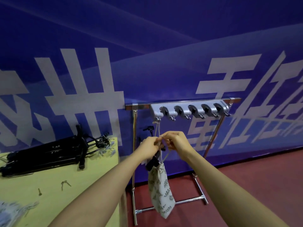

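Pinching the drawstring cord [157, 128] with the left hand [150, 145], fingers curled tight on it, a little below the leftmost hook [157, 119] of the grey holder bar [188, 109]. Same for the right hand [176, 141]: clenched on the cord, thumb and forefinger nipped together, close against the left hand. Hanging below both hands from that cord: leaf-print cloth pouch [161, 190], in front of the metal stand [134, 161] and over the red floor [246, 177]. Under the left wrist, against the pouch mouth: dark blocky thing [153, 162], too blurred to name; cannot tell whether gripped or just hanging. Hard to make out: fingertips, bunched behind each other where the hands meet; how the cord sits on the hook. Cut off at the left edge: yellow-green table [49, 185], bearing black folded parts [45, 154] in a stack, small screw hooks [65, 183] and a pale fabric heap [9, 210] at the bottom corner. Behind everything, blue banner [147, 46] with white characters, cropped both sides. Both forearms bare, reaching forward and up from the bottom edge, converging at the cord; left wrist bent slightly down, right wrist arched in from the right.
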`<move>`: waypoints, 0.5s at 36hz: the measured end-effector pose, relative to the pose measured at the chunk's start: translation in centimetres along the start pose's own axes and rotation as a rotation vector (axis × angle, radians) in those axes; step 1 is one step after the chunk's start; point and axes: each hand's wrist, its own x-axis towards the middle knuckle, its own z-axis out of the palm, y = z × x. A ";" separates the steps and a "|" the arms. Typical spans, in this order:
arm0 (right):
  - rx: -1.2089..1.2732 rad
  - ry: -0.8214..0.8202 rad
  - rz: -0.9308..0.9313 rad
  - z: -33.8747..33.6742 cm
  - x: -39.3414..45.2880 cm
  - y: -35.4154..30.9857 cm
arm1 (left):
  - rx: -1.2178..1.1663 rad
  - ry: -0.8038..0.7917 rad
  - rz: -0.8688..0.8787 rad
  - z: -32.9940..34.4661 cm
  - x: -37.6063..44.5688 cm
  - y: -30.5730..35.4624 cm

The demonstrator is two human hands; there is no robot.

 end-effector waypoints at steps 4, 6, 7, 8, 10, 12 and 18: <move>-0.051 0.029 -0.013 -3.1 2.6 0.3 | -0.106 0.084 -0.044 1.7 2.4 1.0; -0.112 0.081 -0.028 -4.2 3.9 0.6 | -0.181 0.131 -0.052 2.3 3.3 1.6; -0.139 0.104 -0.034 -4.7 4.4 0.8 | -0.220 0.148 -0.054 2.7 3.8 2.0; -0.158 0.123 -0.040 -5.1 5.0 1.0 | -0.258 0.166 -0.059 3.0 4.4 2.2; -0.186 0.158 -0.059 -5.8 6.0 1.3 | -0.315 0.207 -0.074 3.7 5.5 2.6; -0.234 0.183 -0.088 -6.4 7.0 1.5 | -0.313 0.234 -0.085 4.4 6.8 3.1; -0.335 0.220 -0.147 -8.3 10.2 2.7 | -0.253 0.299 -0.167 5.7 10.6 4.7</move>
